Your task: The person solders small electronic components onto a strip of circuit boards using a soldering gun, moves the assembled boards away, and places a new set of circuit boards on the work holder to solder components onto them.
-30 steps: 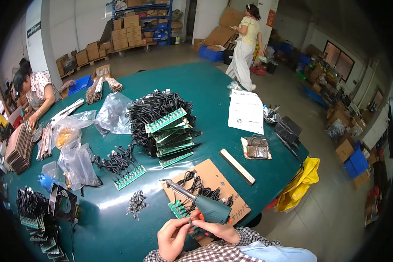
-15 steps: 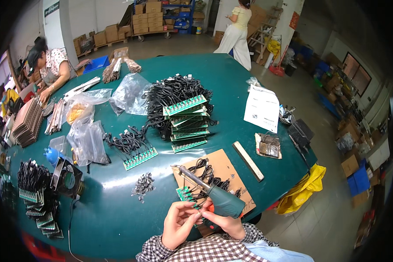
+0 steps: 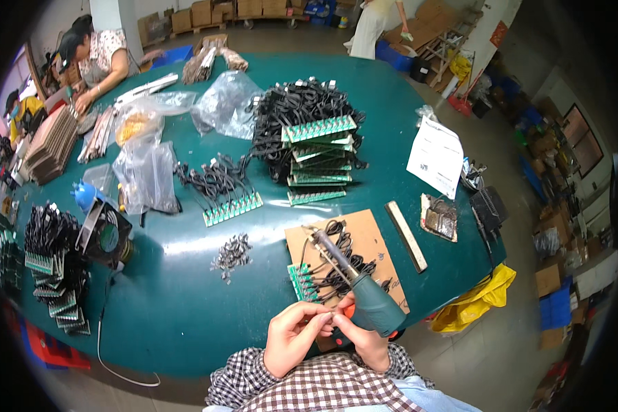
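Observation:
My right hand is closed around a green soldering gun, whose metal tip points up and away over a cardboard sheet. Thumb and fingertips of my left hand are pinched together and meet my right fingertips. Whatever small thing lies between them is too tiny to make out. Just beyond the hands, a green circuit board strip with black cables attached rests on the cardboard. To the left lies a pile of small dark-and-silver parts.
Behind stands a tall stack of boards with black cables; one cabled strip lies beside it. A small fan and another board stack are left. A pale bar and paper sheet sit right. A co-worker works far left.
My view has shifted, so the table sits higher in the picture. Both hands stay pinched together, now nearer the cardboard's front edge, leaving more of the board strip visible. A distant person has moved.

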A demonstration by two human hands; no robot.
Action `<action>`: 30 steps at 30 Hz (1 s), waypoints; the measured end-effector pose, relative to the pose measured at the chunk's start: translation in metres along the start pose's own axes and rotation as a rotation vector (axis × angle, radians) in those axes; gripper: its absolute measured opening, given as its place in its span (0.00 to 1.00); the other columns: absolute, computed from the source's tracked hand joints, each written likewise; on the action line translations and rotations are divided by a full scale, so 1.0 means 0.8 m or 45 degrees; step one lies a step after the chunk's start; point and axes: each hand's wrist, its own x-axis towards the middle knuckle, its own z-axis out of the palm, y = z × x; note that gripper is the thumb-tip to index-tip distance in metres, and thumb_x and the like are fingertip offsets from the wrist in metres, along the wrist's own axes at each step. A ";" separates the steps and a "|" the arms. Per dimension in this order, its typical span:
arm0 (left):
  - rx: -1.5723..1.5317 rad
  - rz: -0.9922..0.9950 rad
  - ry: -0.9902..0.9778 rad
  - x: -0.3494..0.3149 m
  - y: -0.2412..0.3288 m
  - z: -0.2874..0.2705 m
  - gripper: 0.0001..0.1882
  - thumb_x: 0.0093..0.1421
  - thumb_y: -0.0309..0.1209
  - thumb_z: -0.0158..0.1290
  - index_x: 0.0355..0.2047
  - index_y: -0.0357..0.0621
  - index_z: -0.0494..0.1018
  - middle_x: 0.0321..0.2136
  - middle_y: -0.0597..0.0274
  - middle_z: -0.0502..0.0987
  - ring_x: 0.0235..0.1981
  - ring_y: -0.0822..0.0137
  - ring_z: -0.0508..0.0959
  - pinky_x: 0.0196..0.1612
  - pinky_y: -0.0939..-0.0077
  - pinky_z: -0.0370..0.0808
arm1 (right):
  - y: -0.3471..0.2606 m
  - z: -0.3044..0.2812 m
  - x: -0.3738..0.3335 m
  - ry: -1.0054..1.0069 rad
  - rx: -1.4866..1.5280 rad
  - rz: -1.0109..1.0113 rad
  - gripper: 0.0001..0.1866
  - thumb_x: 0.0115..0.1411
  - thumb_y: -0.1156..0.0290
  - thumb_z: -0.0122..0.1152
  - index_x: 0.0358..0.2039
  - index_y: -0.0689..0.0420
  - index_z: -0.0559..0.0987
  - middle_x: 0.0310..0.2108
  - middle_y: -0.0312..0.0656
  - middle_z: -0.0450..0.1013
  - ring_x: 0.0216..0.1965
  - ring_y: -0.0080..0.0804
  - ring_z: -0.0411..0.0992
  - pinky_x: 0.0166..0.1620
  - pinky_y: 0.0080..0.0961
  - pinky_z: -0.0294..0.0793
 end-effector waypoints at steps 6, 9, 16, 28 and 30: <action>-0.143 -0.062 0.052 0.001 -0.008 0.000 0.09 0.56 0.22 0.48 0.37 0.31 0.68 0.31 0.57 0.72 0.30 0.72 0.75 0.33 0.82 0.75 | 0.020 0.007 0.007 0.103 0.103 0.054 0.11 0.52 0.82 0.52 0.36 0.60 0.65 0.28 0.36 0.67 0.27 0.18 0.66 0.28 0.13 0.65; -0.111 -0.021 0.082 0.002 -0.013 -0.004 0.08 0.56 0.21 0.47 0.36 0.30 0.69 0.32 0.57 0.72 0.30 0.71 0.75 0.34 0.82 0.76 | 0.016 0.012 0.009 0.072 0.123 0.101 0.13 0.50 0.84 0.51 0.36 0.61 0.64 0.29 0.39 0.67 0.32 0.24 0.67 0.38 0.19 0.67; 0.222 0.074 0.185 0.003 -0.015 -0.010 0.07 0.53 0.19 0.49 0.33 0.30 0.71 0.29 0.56 0.72 0.28 0.71 0.76 0.30 0.83 0.76 | 0.035 0.013 0.010 0.041 -0.008 0.078 0.17 0.48 0.86 0.51 0.39 0.61 0.62 0.32 0.38 0.62 0.34 0.25 0.66 0.39 0.21 0.68; 0.029 -0.176 0.517 0.032 -0.053 -0.050 0.07 0.57 0.26 0.48 0.32 0.33 0.68 0.25 0.58 0.74 0.25 0.74 0.74 0.29 0.85 0.72 | 0.033 -0.018 -0.012 0.112 -0.054 0.047 0.17 0.52 0.75 0.50 0.43 0.62 0.62 0.32 0.41 0.63 0.30 0.28 0.65 0.39 0.33 0.67; 0.050 -0.158 0.527 0.043 -0.062 -0.056 0.07 0.57 0.27 0.48 0.32 0.34 0.68 0.25 0.59 0.74 0.25 0.75 0.74 0.29 0.85 0.72 | 0.039 -0.026 -0.015 0.086 0.020 0.029 0.18 0.53 0.71 0.50 0.43 0.63 0.61 0.32 0.41 0.63 0.30 0.28 0.65 0.38 0.33 0.68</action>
